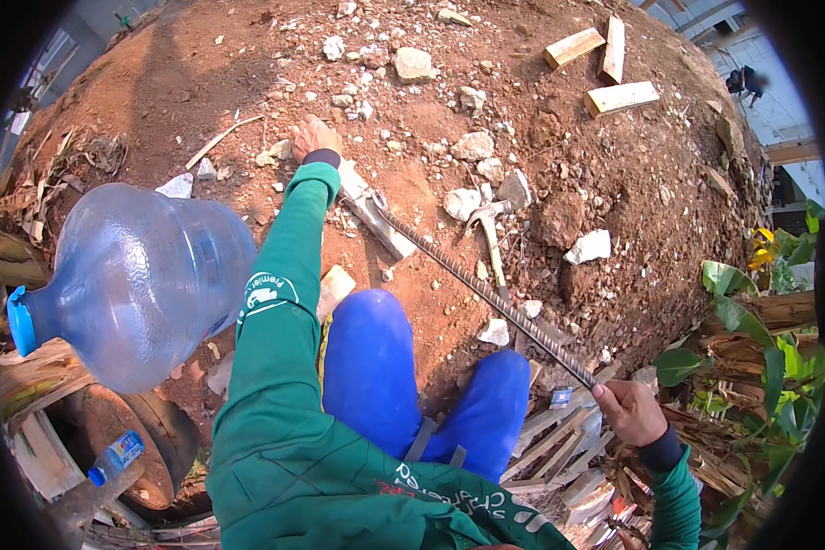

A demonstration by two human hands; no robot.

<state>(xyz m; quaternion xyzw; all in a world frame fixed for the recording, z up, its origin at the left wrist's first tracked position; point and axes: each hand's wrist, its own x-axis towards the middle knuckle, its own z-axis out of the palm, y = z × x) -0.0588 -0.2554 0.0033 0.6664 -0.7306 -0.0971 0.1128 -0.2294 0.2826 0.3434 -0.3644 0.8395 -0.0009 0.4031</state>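
My right hand (pixel 631 411) is closed around the near end of a ribbed steel rebar (pixel 486 292). The bar slants up and left, its far end resting at a pale wood piece (pixel 368 216) on the soil. Beyond that wood, my left hand (pixel 316 139) reaches down to the ground beside small stones, fingers curled. Whatever lies under those fingers is hidden. A claw hammer (pixel 494 252) lies on the dirt just right of the bar, its head among rocks and the lower handle near the rebar.
A large blue water jug (pixel 156 275) stands close on the left, above a small plastic bottle (pixel 117 456). Wood blocks (pixel 621 97) lie at the far right. Rocks (pixel 414 64) dot the sloping soil. Split wood (pixel 559 445) and green plants (pixel 779 367) are at near right.
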